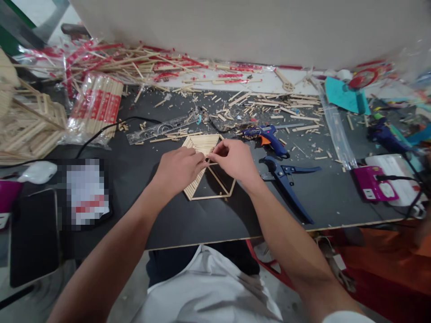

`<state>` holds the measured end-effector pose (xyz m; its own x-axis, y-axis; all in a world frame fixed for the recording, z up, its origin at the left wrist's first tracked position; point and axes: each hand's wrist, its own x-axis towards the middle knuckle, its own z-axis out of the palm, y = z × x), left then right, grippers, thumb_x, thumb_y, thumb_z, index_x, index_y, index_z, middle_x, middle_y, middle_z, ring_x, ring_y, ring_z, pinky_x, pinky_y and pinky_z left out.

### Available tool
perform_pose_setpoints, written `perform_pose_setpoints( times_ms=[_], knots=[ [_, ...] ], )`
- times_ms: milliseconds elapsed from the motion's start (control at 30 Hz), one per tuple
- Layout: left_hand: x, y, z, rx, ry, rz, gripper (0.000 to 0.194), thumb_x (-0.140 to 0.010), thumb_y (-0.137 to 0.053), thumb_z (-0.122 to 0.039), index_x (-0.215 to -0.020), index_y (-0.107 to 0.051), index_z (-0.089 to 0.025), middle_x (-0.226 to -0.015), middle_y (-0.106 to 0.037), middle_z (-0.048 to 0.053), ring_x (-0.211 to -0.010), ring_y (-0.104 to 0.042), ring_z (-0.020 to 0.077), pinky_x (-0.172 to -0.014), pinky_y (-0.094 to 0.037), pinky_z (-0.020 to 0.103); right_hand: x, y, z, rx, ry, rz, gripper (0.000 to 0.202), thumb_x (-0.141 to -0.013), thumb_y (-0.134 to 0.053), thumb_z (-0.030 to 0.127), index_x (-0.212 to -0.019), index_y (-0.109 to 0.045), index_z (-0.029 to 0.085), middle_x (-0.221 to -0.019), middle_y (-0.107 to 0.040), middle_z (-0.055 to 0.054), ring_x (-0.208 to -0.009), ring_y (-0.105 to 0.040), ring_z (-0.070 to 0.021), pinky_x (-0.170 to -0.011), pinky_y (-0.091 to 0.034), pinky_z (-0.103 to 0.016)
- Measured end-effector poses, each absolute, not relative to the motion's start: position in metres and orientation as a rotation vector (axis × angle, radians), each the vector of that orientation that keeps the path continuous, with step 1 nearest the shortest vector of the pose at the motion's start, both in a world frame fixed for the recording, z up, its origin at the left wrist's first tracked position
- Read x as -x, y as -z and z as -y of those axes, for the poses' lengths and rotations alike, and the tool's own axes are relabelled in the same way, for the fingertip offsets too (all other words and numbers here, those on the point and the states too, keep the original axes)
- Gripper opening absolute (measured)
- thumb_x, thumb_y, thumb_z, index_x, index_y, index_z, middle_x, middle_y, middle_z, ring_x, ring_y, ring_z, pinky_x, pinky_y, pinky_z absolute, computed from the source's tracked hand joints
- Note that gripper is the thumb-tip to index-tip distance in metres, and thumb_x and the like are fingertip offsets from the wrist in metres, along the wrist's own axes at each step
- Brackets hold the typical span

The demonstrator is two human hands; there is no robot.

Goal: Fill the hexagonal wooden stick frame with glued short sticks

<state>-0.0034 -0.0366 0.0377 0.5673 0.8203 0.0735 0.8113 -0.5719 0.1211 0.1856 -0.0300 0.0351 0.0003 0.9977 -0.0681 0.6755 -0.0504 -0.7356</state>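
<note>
A six-sided frame of thin wooden sticks (pixel 211 197) lies on the dark table in front of me. Rows of sticks fill its left and upper parts, while the lower right is open between spokes. Over the left part rests my left hand (pixel 180 168), palm down, its fingertips together near the frame's centre. My right hand (pixel 234 161) is at the upper right of the frame, thumb and forefinger pinched near the centre. What the right fingertips hold is too small to make out. Both hands' fingertips nearly meet.
Right of the frame are a blue glue gun (pixel 269 137) and a blue cutter (pixel 286 184). Stick scraps and a clear ruler (pixel 161 128) lie behind. At left are packed sticks (pixel 97 105), a stick structure (pixel 30 125) and a phone (pixel 35 237); a purple power socket (pixel 375 184) sits right.
</note>
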Motion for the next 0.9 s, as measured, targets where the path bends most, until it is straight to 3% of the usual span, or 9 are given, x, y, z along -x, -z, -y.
perform_pose_setpoints(
  times_ms=[233,400,633,900],
  knots=[
    [-0.007,-0.047,0.049,-2.684,-0.003,-1.473,0.031,-0.108,-0.05,-0.035,-0.114,-0.074,-0.016,-0.1,-0.077,0.012,-0.099,-0.073,0.0284,-0.066,-0.044,0.033,-0.182,-0.033,0.031,1.801,-0.797,1.686,0.019,-0.081,-0.083,0.026,-0.072,-0.067,0.02,-0.074,-0.074,-0.001,-0.07,-0.066,-0.0164,-0.073,-0.047,-0.031],
    [0.0,-0.043,0.043,-2.579,-0.05,-1.461,0.031,-0.108,-0.051,-0.043,-0.125,-0.07,-0.025,-0.111,-0.078,0.008,-0.108,-0.072,0.0263,-0.067,-0.043,0.03,-0.182,-0.034,0.028,1.805,-0.807,1.717,0.02,-0.081,-0.082,0.025,-0.071,-0.066,0.02,-0.073,-0.072,-0.002,-0.07,-0.065,-0.0174,-0.075,-0.047,-0.033],
    [-0.003,-0.048,0.042,-2.576,0.015,-1.491,0.035,-0.108,-0.046,-0.043,-0.109,-0.073,-0.021,-0.105,-0.077,0.01,-0.102,-0.071,0.0273,-0.063,-0.039,0.031,-0.178,-0.032,0.029,1.812,-0.722,1.801,0.016,-0.084,-0.077,0.021,-0.075,-0.064,0.02,-0.077,-0.072,-0.001,-0.072,-0.063,-0.0172,-0.072,-0.041,-0.031],
    [-0.016,-0.057,0.042,-2.532,0.109,-1.556,0.035,-0.11,-0.041,-0.042,-0.115,-0.069,-0.021,-0.109,-0.077,0.011,-0.103,-0.073,0.03,-0.064,-0.043,0.031,-0.18,-0.032,0.028,1.812,-0.719,1.844,0.016,-0.085,-0.077,0.023,-0.075,-0.064,0.02,-0.077,-0.073,-0.002,-0.072,-0.062,-0.0176,-0.07,-0.039,-0.03]
  ],
)
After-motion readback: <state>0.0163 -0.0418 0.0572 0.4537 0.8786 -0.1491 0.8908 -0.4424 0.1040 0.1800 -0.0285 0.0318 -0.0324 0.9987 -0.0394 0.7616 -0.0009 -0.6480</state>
